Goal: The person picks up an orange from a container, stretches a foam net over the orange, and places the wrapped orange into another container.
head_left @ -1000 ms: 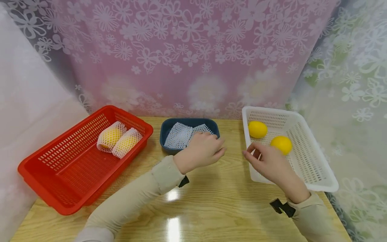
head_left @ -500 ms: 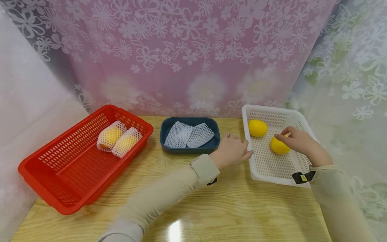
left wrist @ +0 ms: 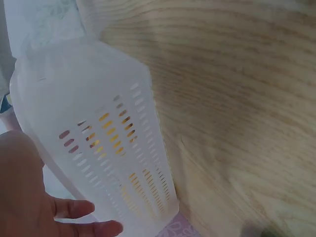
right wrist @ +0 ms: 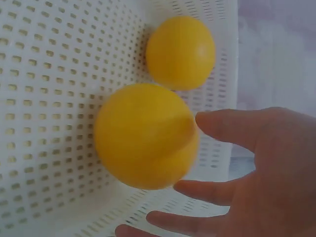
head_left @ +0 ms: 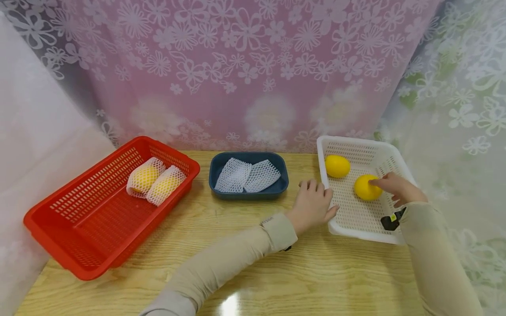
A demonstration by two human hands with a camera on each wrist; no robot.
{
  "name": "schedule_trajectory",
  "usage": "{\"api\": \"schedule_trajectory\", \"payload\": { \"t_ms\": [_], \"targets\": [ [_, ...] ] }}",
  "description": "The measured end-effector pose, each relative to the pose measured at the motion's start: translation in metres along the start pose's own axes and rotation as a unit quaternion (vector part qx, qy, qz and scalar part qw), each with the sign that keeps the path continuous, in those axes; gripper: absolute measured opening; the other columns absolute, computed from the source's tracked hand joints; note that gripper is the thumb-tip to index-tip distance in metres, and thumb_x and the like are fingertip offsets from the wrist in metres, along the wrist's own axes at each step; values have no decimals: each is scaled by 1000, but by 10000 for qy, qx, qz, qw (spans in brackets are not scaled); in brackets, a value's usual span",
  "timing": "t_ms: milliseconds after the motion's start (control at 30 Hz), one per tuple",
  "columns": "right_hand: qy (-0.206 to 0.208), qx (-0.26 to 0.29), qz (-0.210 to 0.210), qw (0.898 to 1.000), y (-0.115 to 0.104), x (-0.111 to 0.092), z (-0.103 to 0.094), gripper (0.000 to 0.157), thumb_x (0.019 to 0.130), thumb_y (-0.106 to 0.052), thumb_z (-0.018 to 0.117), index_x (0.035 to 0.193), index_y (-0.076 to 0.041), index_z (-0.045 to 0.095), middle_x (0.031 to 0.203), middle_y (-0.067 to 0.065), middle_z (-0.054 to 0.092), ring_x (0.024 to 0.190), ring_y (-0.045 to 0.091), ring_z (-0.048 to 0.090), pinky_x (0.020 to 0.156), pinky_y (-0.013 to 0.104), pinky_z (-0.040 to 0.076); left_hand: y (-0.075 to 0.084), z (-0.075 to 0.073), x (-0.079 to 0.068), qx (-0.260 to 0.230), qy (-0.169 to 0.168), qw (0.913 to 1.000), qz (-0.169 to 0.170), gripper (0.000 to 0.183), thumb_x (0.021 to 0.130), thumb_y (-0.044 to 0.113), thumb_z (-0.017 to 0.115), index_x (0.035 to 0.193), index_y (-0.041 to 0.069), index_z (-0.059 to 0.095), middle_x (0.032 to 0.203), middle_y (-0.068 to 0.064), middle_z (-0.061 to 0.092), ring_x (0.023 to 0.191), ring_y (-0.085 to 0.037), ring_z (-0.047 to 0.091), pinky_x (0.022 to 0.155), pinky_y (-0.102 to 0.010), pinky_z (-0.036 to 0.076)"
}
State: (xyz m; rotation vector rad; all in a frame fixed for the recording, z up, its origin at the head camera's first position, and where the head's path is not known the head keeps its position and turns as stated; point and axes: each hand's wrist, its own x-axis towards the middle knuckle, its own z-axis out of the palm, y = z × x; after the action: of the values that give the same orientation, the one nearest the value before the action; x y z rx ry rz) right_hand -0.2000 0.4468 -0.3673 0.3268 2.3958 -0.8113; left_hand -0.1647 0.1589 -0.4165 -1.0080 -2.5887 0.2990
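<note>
My right hand (head_left: 403,188) reaches into the white basket (head_left: 395,237) at a lemon (head_left: 365,188). In the right wrist view, its thumb is at the side of that lemon (right wrist: 143,138) and the other fingers are spread around it, not closed. A second lemon (head_left: 337,166) lies behind, near the basket's left wall. My left hand (head_left: 312,206) is beside the basket's left wall, fingers loosely extended and holding nothing. In the left wrist view, its fingers hang just outside the slotted wall (left wrist: 69,98); whether they touch it I cannot tell.
Between the baskets sits a dark blue tray (head_left: 245,197) with two white foam net sleeves (head_left: 234,176). At left stands a red basket (head_left: 95,245) holding two net-wrapped lemons (head_left: 146,176). All rest on a wooden table (head_left: 316,276), with a floral curtain (head_left: 237,79) behind.
The right hand has moved right into the white basket and come down to the nearer lemon. The left hand has moved right from over the blue tray to the white basket's side.
</note>
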Motion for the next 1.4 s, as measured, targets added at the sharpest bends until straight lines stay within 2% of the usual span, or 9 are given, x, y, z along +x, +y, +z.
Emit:
{"api": "schedule_trajectory", "payload": {
  "t_ms": [133, 300, 433, 600, 733, 933, 1200, 1333, 1400],
  "targets": [
    [-217, 424, 139, 9988, 7, 14, 7, 102, 100, -56, 40, 147, 14, -17, 148, 45, -4, 124, 65, 32, 92, 59, 48, 5, 5, -4, 10, 532, 9983, -242, 39, 102, 53, 31, 105, 23, 55, 98, 2, 57, 92, -19, 49, 76, -35, 39],
    [-148, 949, 102, 9953, 6, 27, 17, 108, 99, -56, 46, 145, 10, -25, 148, 45, 0, 116, 58, 45, 87, 54, 53, 10, 10, -6, -48, 856, 9952, -476, 32, 100, 49, 35, 100, 23, 54, 93, 2, 55, 85, -18, 47, 70, -32, 35],
    [215, 1226, -126, 9921, 7, 34, 27, 97, 98, -44, 57, 147, 12, -3, 133, 38, 25, 96, 41, 58, 79, 48, 57, 12, 11, -9, 14, 1009, 9934, -540, 31, 100, 48, 36, 99, 23, 54, 91, 2, 54, 82, -17, 45, 68, -31, 34],
    [529, 1376, -467, 9880, 9, 37, 32, 73, 94, -37, 66, 134, 8, 24, 114, 22, 39, 83, 28, 59, 73, 43, 58, 11, 9, -13, 117, 1362, 9887, -612, 30, 97, 49, 40, 95, 22, 53, 86, 2, 53, 77, -17, 44, 66, -30, 32],
    [571, 1300, -524, 9885, 10, 34, 30, 75, 94, -39, 66, 134, 7, 24, 115, 22, 39, 85, 27, 59, 75, 43, 58, 11, 8, -13, 86, 1311, 9895, -602, 30, 98, 49, 40, 96, 23, 54, 86, 2, 53, 76, -18, 44, 66, -31, 31],
    [679, 1066, -568, 9904, 3, 25, 24, 87, 94, -43, 64, 136, 13, 14, 117, 27, 34, 79, 27, 60, 75, 44, 58, 12, 8, -10, -25, 820, 9955, -474, 32, 101, 47, 33, 99, 23, 54, 90, 1, 54, 78, -20, 45, 67, -34, 33],
    [1082, 464, -925, 9887, -27, -1, 13, 101, 93, -46, 65, 145, 14, 3, 122, 31, 37, 83, 30, 61, 72, 41, 59, 5, 10, -11, -69, 481, 9975, -505, 46, 100, 61, 27, 111, 26, 55, 104, 1, 56, 93, -20, 52, 77, -35, 40],
    [1382, 163, -1130, 9838, -44, -18, 10, 103, 91, -46, 68, 147, 13, 4, 123, 34, 38, 90, 35, 59, 69, 39, 58, -3, 11, -19, -273, 496, 9972, -491, 49, 99, 65, 26, 109, 27, 54, 102, 3, 53, 92, -20, 50, 79, -34, 39],
    [1495, 48, -1229, 9811, -53, -27, 10, 104, 90, -46, 69, 148, 11, 4, 125, 35, 38, 92, 37, 58, 68, 39, 58, -7, 12, -27, -274, 720, 9960, -454, 47, 99, 65, 29, 108, 27, 56, 100, 3, 54, 90, -19, 52, 79, -33, 40]
  ]
}}
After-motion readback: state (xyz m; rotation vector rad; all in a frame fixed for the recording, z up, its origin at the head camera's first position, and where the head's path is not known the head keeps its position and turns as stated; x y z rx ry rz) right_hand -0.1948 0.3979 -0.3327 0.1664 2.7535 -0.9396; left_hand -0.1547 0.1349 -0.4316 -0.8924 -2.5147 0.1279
